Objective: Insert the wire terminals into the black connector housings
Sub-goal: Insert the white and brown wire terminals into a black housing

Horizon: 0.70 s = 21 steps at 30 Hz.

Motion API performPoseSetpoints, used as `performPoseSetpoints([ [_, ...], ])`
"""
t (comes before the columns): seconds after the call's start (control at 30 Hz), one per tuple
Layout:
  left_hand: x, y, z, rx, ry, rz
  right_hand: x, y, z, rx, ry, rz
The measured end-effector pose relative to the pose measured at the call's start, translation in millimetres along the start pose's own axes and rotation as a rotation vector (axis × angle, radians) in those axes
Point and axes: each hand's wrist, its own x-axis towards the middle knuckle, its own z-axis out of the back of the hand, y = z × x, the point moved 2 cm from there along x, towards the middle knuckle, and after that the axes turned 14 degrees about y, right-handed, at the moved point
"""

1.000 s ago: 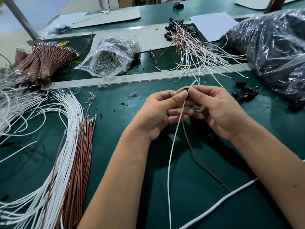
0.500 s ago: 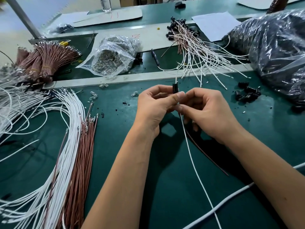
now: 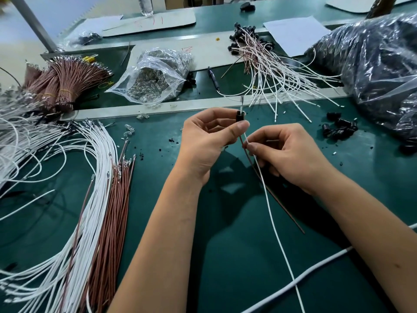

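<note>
Two wires (image 3: 268, 199) below housing (image 3: 240, 116) — left hand (image 3: 207, 141)

A green-topped counter (image 3: 225, 256) carries loose white wires (image 3: 67, 222) and brown wires (image 3: 108, 222) fanned along its left side. Bundled brown wires (image 3: 65, 84) lie at far left, beside a clear plastic bag (image 3: 153, 80) of small clear parts. A heap of wired black housings (image 3: 270, 64) sits beyond a grey strip (image 3: 180, 107), near a large dark bag (image 3: 372, 71). Loose black housings (image 3: 338, 129) lie at right; a thick white cable (image 3: 316, 269) crosses the near edge.
</note>
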Motion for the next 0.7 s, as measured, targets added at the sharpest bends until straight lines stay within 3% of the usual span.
performPoseSetpoints([
  [0.13,-1,-5,-6,0.091,0.109,-0.155,-2,6,4,-0.172,-0.102,0.11],
  [0.33,-2,-7,-8,0.098,0.186,-0.23,-5,16,4,-0.179,-0.22,0.331],
  [0.7,-2,-8,-8,0.047,0.207,-0.258,-3,14,5,-0.293,-0.18,0.341],
])
